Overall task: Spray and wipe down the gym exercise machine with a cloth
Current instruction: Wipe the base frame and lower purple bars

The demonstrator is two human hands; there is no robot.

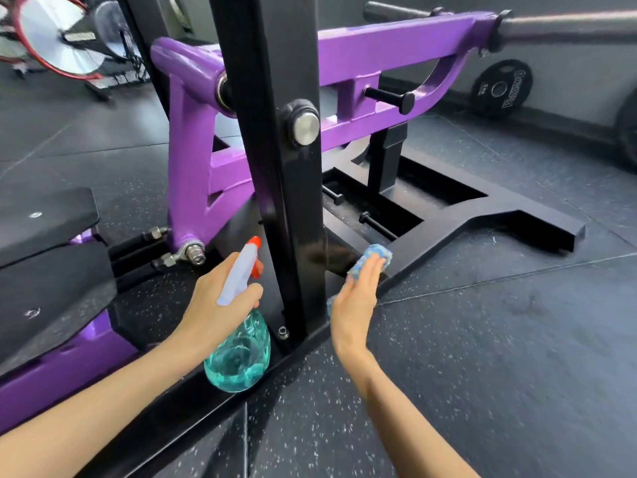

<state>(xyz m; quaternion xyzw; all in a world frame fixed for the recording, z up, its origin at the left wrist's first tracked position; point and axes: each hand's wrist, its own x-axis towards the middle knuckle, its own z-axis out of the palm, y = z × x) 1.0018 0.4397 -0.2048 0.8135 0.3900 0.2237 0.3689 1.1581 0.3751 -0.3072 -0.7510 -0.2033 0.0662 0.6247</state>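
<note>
The exercise machine has a black upright post (275, 132), purple lever arms (379, 53) and a black base frame (482, 219) on the floor. My left hand (220, 301) grips a spray bottle (238, 350) of teal liquid by its neck, left of the post; its white head with an orange nozzle points up. My right hand (358, 298) presses a blue and white cloth (374, 255) with straight fingers against the base frame, right of the post's foot. Most of the cloth lies hidden under the palm.
Black seat pads (44, 236) lie at the left. A barbell sleeve (568, 27) sticks out at the top right. A weight plate (501, 88) leans on the far wall, and an exercise bike wheel (58, 39) stands at the top left. Speckled rubber floor (482, 357) spreads to the right.
</note>
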